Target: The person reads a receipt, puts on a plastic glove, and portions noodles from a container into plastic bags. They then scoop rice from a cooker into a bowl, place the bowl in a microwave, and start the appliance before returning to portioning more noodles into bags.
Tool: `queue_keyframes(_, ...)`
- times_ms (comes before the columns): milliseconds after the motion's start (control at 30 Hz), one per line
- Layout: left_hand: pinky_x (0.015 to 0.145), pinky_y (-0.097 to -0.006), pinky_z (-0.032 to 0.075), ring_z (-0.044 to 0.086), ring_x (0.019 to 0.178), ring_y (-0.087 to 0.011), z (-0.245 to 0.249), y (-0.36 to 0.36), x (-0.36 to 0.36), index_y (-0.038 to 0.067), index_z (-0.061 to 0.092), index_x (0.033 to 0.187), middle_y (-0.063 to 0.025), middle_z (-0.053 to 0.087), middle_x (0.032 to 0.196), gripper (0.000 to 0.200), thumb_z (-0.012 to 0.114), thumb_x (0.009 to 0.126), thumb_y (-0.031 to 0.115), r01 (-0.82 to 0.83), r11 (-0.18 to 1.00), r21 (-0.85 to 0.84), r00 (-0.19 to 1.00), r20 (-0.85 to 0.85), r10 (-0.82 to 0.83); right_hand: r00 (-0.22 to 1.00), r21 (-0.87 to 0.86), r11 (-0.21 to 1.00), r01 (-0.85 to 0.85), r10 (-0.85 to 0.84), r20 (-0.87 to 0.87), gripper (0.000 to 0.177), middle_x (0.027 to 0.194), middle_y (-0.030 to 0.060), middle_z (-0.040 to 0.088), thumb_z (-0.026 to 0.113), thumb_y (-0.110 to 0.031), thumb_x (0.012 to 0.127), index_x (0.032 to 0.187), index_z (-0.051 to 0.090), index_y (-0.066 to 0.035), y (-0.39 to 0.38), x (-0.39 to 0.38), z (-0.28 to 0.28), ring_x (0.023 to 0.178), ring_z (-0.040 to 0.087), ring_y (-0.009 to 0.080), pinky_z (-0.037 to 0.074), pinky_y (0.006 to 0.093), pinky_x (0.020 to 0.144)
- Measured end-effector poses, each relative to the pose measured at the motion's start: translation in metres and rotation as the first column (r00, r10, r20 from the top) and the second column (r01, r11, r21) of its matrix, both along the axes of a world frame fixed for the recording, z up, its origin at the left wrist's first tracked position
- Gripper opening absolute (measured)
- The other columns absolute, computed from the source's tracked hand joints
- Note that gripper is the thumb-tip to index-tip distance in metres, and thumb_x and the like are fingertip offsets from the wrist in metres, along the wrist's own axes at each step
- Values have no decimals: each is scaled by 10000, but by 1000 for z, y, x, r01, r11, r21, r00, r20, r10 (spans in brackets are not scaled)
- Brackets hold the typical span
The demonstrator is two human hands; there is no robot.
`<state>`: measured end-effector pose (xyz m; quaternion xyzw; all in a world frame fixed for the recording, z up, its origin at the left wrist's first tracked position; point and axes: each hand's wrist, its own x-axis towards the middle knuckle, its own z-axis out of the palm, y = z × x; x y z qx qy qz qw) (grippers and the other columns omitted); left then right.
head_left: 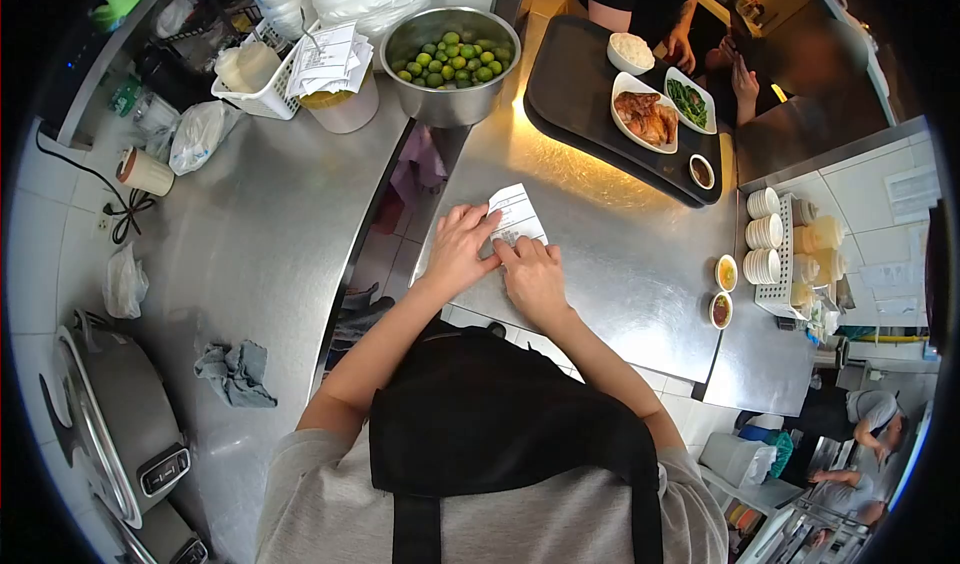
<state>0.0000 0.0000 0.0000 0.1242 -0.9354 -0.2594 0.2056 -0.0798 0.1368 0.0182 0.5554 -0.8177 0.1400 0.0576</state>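
A white printed receipt (516,209) is between my hands, over the steel counter in front of me. My left hand (461,251) grips its left edge, fingers bent over the paper and thumb pointing toward the other hand. At the lower edge, my right hand (534,280) has its fingers curled onto the paper, with the fingertips close to the left thumb. Beyond them, a black tray (575,89) carries a bowl of rice (630,52), a plate of roasted chicken (648,119), a dish of greens (690,102) and a small sauce cup (702,172).
A steel pot of green citrus (450,64) stands beside a tub topped with paper slips (330,64). Two sauce cups (723,292) sit at right, near a basket with stacked cups (764,232). A cloth (238,372) lies on the left counter. People stand behind the tray and at lower right.
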Motion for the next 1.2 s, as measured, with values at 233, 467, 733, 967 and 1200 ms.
queue_keyframes(233,857,-384,351,435,1062,-255,4,0,1,53,571,1127,-75,515,1148,579,733,613,264,-8,1000,-5,1000,-16,8,987,87,987,132,-123,-102,319,785,60,568,542,-96,724,1037,589,-140,12,-23,11,743,587,217,357,378,652)
queue_keyframes(467,856,-393,347,429,1077,-267,5,0,1,73,574,1134,-80,505,1160,598,738,605,300,-7,1000,-16,1000,-27,6,982,-36,991,125,-119,147,412,847,97,575,556,-69,695,1107,539,-59,19,-6,2,784,582,263,405,397,696)
queue_keyframes(733,869,-399,346,440,1086,-274,4,0,1,82,574,1137,-99,517,1164,604,732,586,274,-12,1000,-19,1000,-26,12,994,45,999,25,-30,104,456,804,74,564,568,-66,683,1135,541,-120,14,9,1,757,580,234,400,385,665)
queue_keyframes(967,872,-398,343,431,1097,-263,6,1,1,78,574,1140,-88,512,1178,607,729,588,277,-14,1000,-5,1000,-5,14,995,110,993,35,-25,-95,384,715,47,582,545,-107,722,1104,551,-151,14,-1,-4,565,591,206,345,392,633)
queue_keyframes(1200,844,-389,335,425,1081,-245,2,1,0,59,572,1129,-73,513,1164,616,742,593,309,-18,1000,-24,1000,-24,17,999,101,995,25,-20,-45,294,666,53,592,513,-92,745,1033,544,-148,18,-6,4,536,590,214,340,398,638)
